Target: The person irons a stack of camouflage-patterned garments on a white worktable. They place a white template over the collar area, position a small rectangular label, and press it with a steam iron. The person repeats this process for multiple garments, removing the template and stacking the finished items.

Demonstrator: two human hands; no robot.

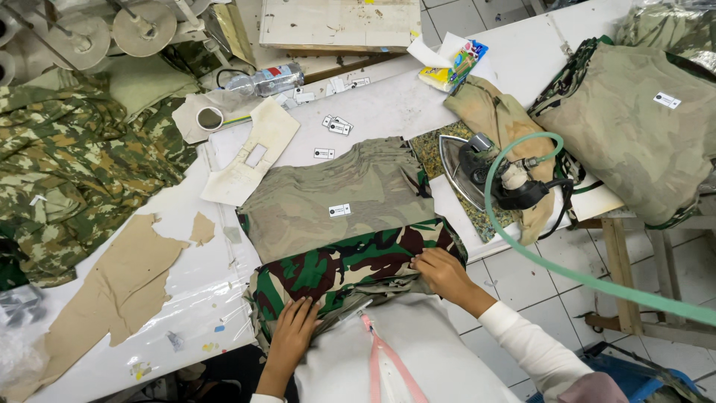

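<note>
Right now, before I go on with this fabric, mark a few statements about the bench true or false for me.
1. Both hands rest on the camouflage fabric. True: the left hand lies flat, the right hand pinches its edge.
2. The iron is in the right hand. False: it sits apart on its pad, with a green hose running off it.
3. A small white label lies on the olive fabric stack. True.
4. The plastic bottle stands upright. False: it lies on its side.
</note>
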